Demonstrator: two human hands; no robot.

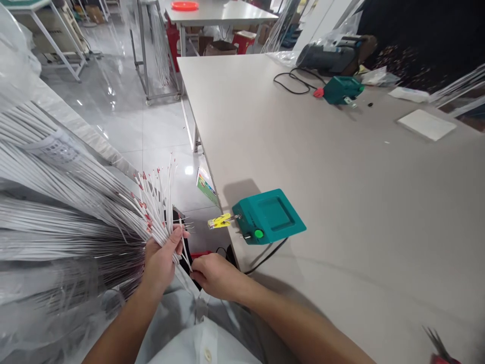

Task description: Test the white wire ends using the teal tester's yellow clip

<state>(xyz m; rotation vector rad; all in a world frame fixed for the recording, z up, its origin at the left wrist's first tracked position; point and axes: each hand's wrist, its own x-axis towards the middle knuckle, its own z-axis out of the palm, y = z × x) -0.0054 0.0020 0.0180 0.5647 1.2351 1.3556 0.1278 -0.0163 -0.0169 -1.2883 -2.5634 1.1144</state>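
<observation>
My left hand (161,260) is wrapped round a bunch of white wires (157,202), several of which have red tips and a few bare ends. Just to its right, the fingers of my right hand (215,275) are pinched together on a single white wire (185,253) that leads down from the bunch. The very fingertips are partly hidden. On the table edge ahead of my right hand stands a teal device (271,215) with a green button, a black cord and a yellow clip-like piece (220,221) sticking out over the edge.
Long bundles of white wire (56,167), partly wrapped in plastic, fill the left side. A wide grey table (359,212) spreads to the right. It bears a second teal device (343,90), a dark motor-like machine (329,55), a white pad (427,124) and a red-handled tool (439,346).
</observation>
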